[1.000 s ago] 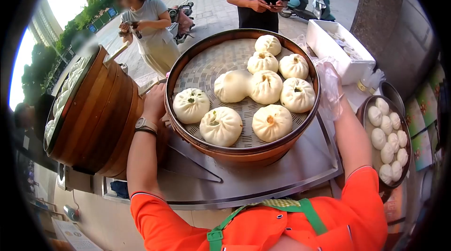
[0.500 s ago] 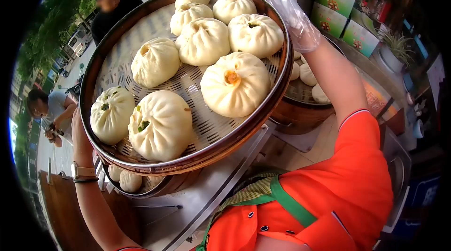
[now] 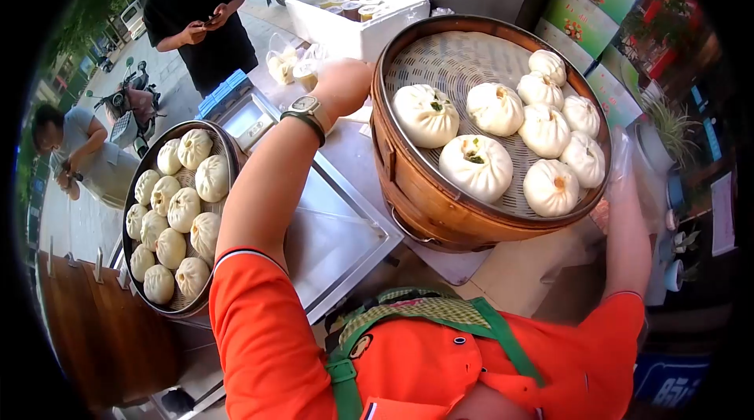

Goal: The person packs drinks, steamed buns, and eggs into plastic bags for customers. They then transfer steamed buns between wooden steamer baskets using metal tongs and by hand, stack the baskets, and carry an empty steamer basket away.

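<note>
A round bamboo steamer of pleated steamed buns sits to the right, level with the top of a stack. Several buns crowd its right side, and two large ones with green filling, one of them a bun, lie toward the left and front. My left hand, bare with a watch at the wrist, grips the steamer's left edge; its fingertips are hidden. At the opposite edge my right hand, in a clear plastic glove, holds the rim, its fingers partly hidden and blurred.
Another steamer full of buns stands on the left beside a metal counter. Behind are a scale, a bagged cup and a white foam box of cups. A person with a phone faces the counter; another person stands left.
The steamer of buns has moved right and down, from raised and tilted in front of me onto the right-hand stack. Both hands moved with it. The left steamer of buns is now uncovered to view.
</note>
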Demonstrator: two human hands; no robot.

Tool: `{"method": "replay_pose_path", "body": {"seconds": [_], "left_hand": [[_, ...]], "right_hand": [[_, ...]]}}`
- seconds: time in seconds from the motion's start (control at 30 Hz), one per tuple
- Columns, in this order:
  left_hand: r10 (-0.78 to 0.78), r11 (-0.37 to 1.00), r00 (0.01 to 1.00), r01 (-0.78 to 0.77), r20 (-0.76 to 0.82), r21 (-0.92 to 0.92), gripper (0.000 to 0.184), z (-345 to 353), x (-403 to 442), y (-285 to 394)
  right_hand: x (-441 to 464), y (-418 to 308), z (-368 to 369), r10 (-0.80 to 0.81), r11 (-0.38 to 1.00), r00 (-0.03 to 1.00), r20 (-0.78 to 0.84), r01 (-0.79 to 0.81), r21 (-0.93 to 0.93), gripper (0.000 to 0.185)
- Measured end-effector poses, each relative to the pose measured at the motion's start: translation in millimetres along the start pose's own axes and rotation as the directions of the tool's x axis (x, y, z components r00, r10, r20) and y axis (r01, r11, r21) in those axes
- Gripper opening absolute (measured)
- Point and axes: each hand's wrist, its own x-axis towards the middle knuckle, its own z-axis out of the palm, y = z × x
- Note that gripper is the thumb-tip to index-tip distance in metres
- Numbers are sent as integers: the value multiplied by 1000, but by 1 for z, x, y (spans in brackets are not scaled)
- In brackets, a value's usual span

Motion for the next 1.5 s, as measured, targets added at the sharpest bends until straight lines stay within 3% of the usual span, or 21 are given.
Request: {"method": "replay_pose_path", "body": {"seconds": [0.1,0.2,0.27,0.33,0.43,0.5,0.53,0.6,0.63,0.73,0.8,0.87,0.9,1.0,1.07,1.17,1.23,1.33,1.43,1.47,1.5], "left_hand": [[7,1000,998,-8,-65,-18,22,12,21,11],[-4,1000,999,4,-37,-4,23,16,28,9],[-14,999,998,16,-65,33,24,25,29,3],[5,999,989,-10,-150,-32,24,36,31,2],[-27,999,980,19,-196,-43,21,45,25,3],[-44,998,993,38,-114,-48,22,40,22,3],[-35,994,982,16,-184,-106,28,42,16,3],[5,989,968,-43,-249,-145,36,19,-16,8],[55,984,968,-95,-246,-153,39,0,-39,9],[88,966,946,-158,-311,-206,35,-59,-130,2],[-26,946,918,-106,-397,-307,28,-82,-188,-1],[-108,923,867,-93,-486,-372,27,-103,-243,17],[-120,895,854,-128,-506,-428,28,-105,-266,32],[-143,741,914,-156,-380,-653,41,-81,-312,79],[-295,598,871,-153,-394,-786,45,-59,-326,95],[-490,581,740,-117,-460,-805,52,-33,-351,87],[-602,507,686,-67,-408,-860,35,-30,-378,75],[-640,469,655,-80,-401,-880,17,-30,-403,58],[-686,-152,728,-140,2,-978,14,-31,-421,48],[-679,-169,734,-135,16,-976,14,-30,-423,49],[-548,-408,836,-233,32,-883,13,-32,-424,50]], "right_hand": [[11,7,-13,-76,996,985,156,69,49,44],[-5,-6,9,10,1000,996,-90,-10,2,43],[-31,-17,13,-111,989,987,115,121,-81,49],[-26,-14,24,24,998,998,-57,-27,-51,51],[-18,-4,12,-164,907,944,286,258,-334,57],[6,13,-44,-260,793,934,244,351,-498,54],[29,31,-83,-380,679,910,165,395,-618,53],[-3,1,-51,-332,919,802,-496,156,-363,43],[-5,-9,-65,-512,824,681,-522,218,-523,36],[-27,-40,-90,-667,741,680,-303,647,-180,25],[-73,-45,-11,-794,548,603,-75,658,-516,22],[-121,-22,92,-847,158,388,363,837,-524,13],[-155,-6,155,-789,85,358,499,868,-489,5],[-210,40,267,-500,90,190,845,982,-168,16],[-240,65,324,-467,167,-20,884,980,111,18],[-276,88,365,-432,238,-59,900,955,176,19],[-290,96,378,-427,278,-150,892,916,288,22],[-308,110,380,-321,459,-12,947,873,167,25],[-312,104,377,-190,448,114,975,894,-17,25],[-311,102,373,-81,369,183,980,919,-142,25],[-308,107,370,-142,313,210,967,937,-157,25]]}}
